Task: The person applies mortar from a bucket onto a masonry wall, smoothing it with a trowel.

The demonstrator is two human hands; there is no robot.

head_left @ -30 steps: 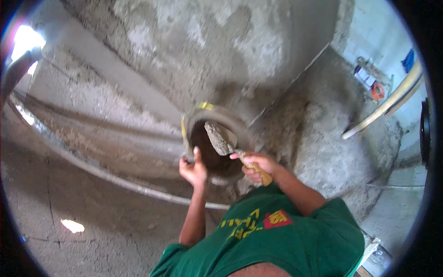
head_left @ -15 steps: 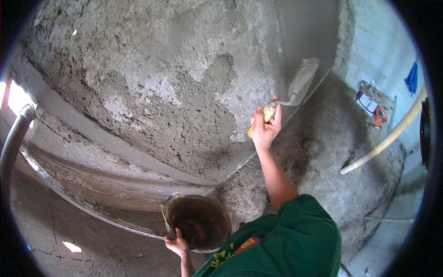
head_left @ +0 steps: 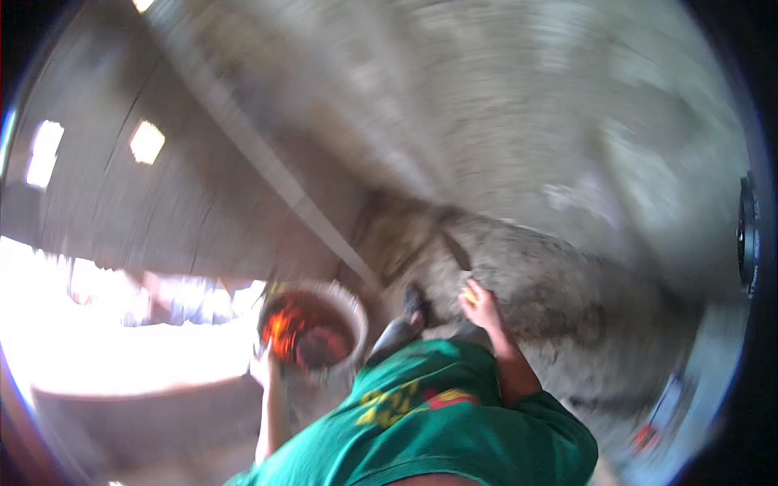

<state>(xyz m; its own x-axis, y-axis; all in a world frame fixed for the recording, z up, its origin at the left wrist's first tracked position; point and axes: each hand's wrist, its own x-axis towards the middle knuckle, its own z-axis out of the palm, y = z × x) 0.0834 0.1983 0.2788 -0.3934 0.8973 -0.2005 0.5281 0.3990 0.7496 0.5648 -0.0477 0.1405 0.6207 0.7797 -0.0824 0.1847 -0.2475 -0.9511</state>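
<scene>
My left hand, blurred by motion, is closed on the near-left rim of a round bucket. Orange light falls on the bucket's inner wall; what lies at its bottom cannot be made out. In front of my body, my right hand grips the yellow handle of a trowel. The trowel's blade points away from me, seen nearly edge-on and dark.
A bright opening lies at the left. Rough plastered wall rises ahead, meeting a smoother wall on the left. My shoe stands on the dirty floor. An orange item lies at the lower right.
My view has swung left, bringing the bright opening in. The trowel has come down from the wall toward my body. The bucket, still in my left hand, now sits further left and catches light.
</scene>
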